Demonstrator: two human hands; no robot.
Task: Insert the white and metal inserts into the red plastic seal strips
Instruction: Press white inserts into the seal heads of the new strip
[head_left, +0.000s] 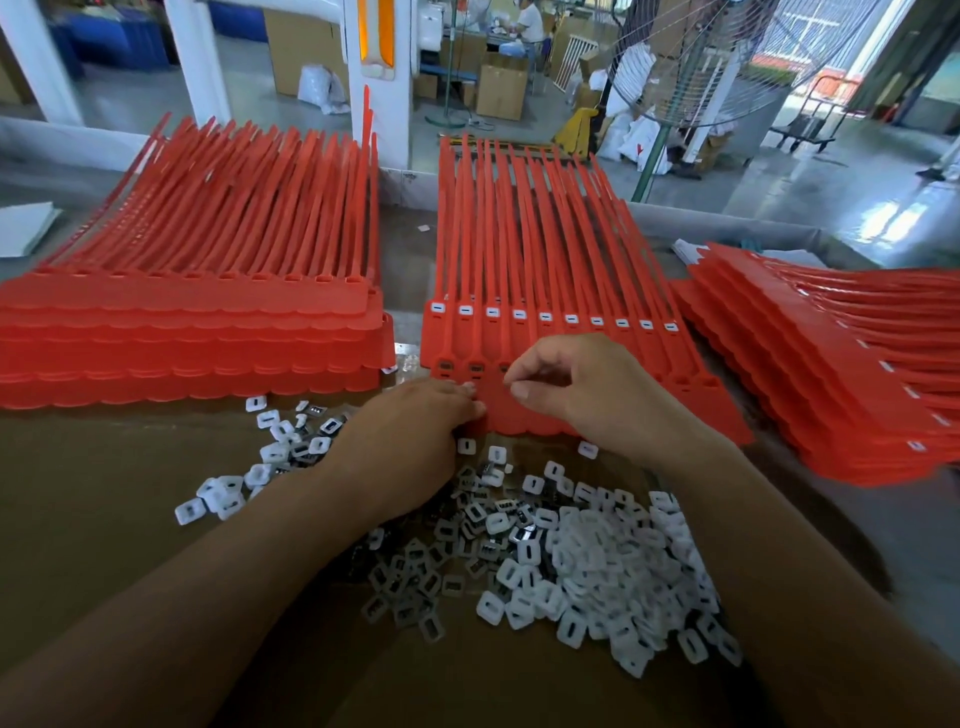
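1. The brown cardboard sheet (130, 545) lay nearest, under both forearms, a flat, slightly slick bed that small parts would skid on.
2. Stacks of red seal strips (197, 332) sat well left and right of the fingers. The working set (519, 234) lay right under them, its far sockets already showing a row of white fitted inserts (545, 316). The strips looked light and bendy, so I judged they were best pinned at the broad tab end, not by the thin tails.
3. The left hand (410, 436) rested on the near tab edge, fingers together and pressing down. The thumb was hidden.
4. The right hand (576, 389) hovered over the near row of open sockets (447, 366), thumb and forefinger pinched tip to tip, probably on a single insert too small to make out.
5. The loose inserts (597, 561), white and metal, were heaped just behind the wrists. They looked hard, tiny and light, best taken by two opposite edges.
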